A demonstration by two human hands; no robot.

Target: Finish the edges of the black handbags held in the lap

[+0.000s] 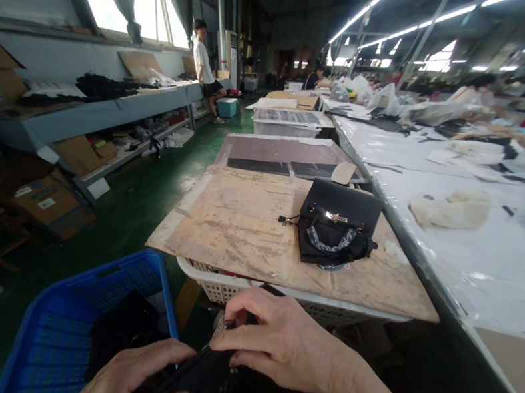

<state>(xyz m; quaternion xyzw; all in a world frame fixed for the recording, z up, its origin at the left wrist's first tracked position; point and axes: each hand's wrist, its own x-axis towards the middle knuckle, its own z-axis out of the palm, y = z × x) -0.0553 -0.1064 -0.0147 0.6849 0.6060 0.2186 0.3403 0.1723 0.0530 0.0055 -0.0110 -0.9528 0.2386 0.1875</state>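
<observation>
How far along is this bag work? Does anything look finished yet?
Looks done: one black handbag lies closed on the board, its handle wrapped. In hand: the left hand and the right hand both grip a black piece near the camera. Likely left: more dark material sits in the blue crate beside them; how much is hidden.

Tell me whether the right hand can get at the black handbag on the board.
Probably yes: the board between right hand and handbag lies bare, but that hand now pinches a black piece.
</observation>
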